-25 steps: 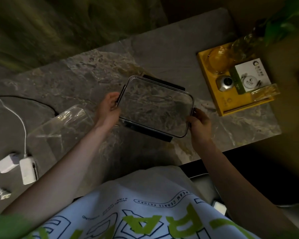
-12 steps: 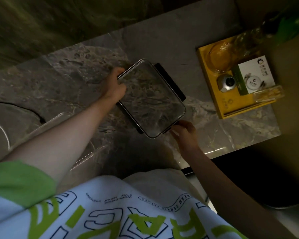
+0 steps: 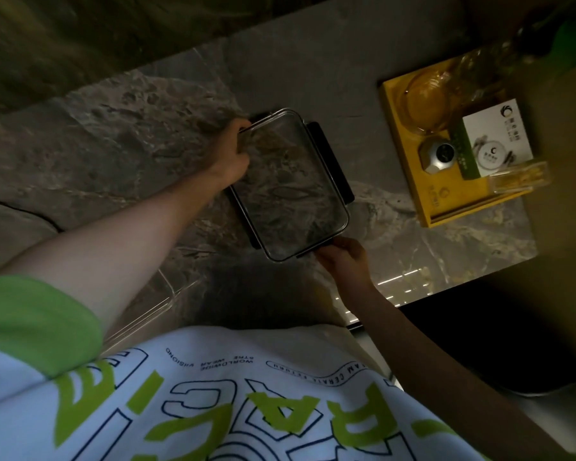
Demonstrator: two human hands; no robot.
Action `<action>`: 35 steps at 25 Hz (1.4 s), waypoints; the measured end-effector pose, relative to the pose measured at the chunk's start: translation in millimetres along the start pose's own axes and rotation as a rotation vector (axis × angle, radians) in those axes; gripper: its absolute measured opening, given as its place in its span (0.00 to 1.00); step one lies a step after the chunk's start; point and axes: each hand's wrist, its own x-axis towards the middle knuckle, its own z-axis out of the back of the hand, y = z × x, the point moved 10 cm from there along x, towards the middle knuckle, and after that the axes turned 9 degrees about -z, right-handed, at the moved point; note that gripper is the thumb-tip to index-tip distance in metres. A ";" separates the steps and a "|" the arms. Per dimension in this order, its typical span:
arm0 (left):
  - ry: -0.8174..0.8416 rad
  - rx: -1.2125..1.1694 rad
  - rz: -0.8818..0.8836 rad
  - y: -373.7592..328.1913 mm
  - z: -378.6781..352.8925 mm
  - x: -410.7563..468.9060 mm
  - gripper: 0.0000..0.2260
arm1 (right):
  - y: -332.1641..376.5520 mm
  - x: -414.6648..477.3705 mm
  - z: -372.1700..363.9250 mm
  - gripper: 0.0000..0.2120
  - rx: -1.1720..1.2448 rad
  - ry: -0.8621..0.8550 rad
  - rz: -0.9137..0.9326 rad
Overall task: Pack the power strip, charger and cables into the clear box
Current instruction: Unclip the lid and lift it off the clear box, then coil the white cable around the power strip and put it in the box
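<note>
A clear rectangular lid [image 3: 293, 191] with black clips along its sides is over the marble table, lengthwise away from me. My left hand [image 3: 230, 152] grips its far left corner. My right hand [image 3: 344, 258] holds its near edge. Whether the lid touches the table I cannot tell. The clear box [image 3: 167, 296] stands at my left, mostly hidden under my left forearm, with only a rim corner showing. The power strip, the charger and the white cables are out of view. A thin dark cable [image 3: 27, 212] curves across the table at far left.
A yellow tray [image 3: 404, 168] with a glass bowl, a small metal pot, a white card box and a clear case sits at the right end of the marble table [image 3: 113, 134]. The table's near edge [image 3: 446, 291] runs to the right of my right hand.
Both hands have turned the lid from crosswise to lengthwise and carried it farther off and to the right. The view swung right, so the charger and white cables left the frame.
</note>
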 end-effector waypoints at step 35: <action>-0.204 0.537 -0.099 23.0 102.6 -239.9 0.37 | 86.8 -136.3 -142.7 0.37 -1.501 -0.226 1.171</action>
